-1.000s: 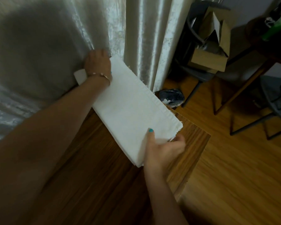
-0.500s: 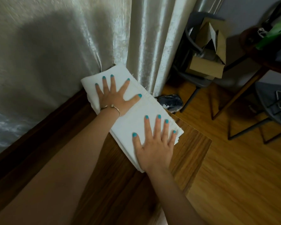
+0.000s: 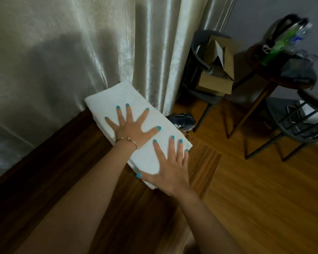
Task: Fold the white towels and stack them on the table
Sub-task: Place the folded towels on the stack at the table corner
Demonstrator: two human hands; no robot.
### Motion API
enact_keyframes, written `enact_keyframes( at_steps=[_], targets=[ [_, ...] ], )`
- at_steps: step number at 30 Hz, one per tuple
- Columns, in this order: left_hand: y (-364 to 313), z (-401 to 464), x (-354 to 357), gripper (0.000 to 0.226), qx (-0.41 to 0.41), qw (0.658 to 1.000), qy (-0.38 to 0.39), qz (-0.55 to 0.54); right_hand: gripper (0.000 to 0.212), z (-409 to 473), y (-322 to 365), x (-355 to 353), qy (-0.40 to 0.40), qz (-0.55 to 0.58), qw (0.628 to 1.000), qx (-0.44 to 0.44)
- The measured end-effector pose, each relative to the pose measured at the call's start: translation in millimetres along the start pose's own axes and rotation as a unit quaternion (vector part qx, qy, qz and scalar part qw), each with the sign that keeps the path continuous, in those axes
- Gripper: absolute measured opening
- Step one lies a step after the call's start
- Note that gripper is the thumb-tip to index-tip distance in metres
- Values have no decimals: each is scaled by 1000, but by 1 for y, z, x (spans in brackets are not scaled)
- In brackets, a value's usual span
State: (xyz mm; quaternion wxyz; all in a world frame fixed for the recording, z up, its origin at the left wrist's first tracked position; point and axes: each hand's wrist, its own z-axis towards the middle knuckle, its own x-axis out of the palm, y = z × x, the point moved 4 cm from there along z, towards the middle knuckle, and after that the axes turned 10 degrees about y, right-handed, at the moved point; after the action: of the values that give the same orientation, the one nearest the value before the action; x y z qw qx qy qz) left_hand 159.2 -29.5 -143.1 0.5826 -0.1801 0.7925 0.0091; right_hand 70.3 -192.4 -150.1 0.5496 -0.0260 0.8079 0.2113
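Note:
A folded white towel (image 3: 117, 97) lies in a long strip on the wooden table (image 3: 140, 213), its far end against the curtain. Layered edges show along its near side, so it looks like a stack. My left hand (image 3: 131, 128) presses flat on the towel's far half, fingers spread wide. Flat on the near end rests my right hand (image 3: 170, 165), fingers straight, thumb at the towel's edge.
A shiny pale curtain (image 3: 72, 52) hangs right behind the table. To the right, on the wood floor, stand a grey chair with a cardboard box (image 3: 217, 70), a dark bag (image 3: 183, 121), a small round table (image 3: 275, 74) with clutter and another chair (image 3: 301, 118).
A second ago my hands gripped the towel's ends, setting it down. Then both flattened on top. Since then my right hand has slid a little toward the near end; the left stays pressing.

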Motion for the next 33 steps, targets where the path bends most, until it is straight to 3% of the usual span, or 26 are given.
enact_keyframes(
  at_steps=[4,8,11,13,15,17,19,20,26,33],
  targets=[
    [1,5,4,88,-18,999,-43,3,121,7,-8,1,-6,-27,999,-21],
    [2,8,9,83,-35,997,-71,20,121,8,-8,2,-5,-19,999,-38],
    [0,8,11,78,-43,993,-102,35,120,8,-13,-5,7,43,996,-84],
    [1,8,11,77,-43,992,-111,51,114,2,-28,-16,3,160,982,-104],
    [2,9,10,77,-39,993,-99,54,90,-4,-57,-28,-50,317,946,-47],
    [3,8,9,76,-38,995,-83,51,67,-7,-90,-31,-96,451,881,104],
    [4,8,9,76,-43,995,-73,56,63,-4,-105,-27,-55,546,800,242],
    [4,9,9,76,-46,995,-70,57,66,-1,-105,-26,-17,574,773,270],
    [6,10,10,76,-61,995,-64,52,95,10,-80,-19,151,667,690,239],
    [2,6,5,75,-75,995,-44,47,84,22,-62,-21,162,729,622,235]
  ],
)
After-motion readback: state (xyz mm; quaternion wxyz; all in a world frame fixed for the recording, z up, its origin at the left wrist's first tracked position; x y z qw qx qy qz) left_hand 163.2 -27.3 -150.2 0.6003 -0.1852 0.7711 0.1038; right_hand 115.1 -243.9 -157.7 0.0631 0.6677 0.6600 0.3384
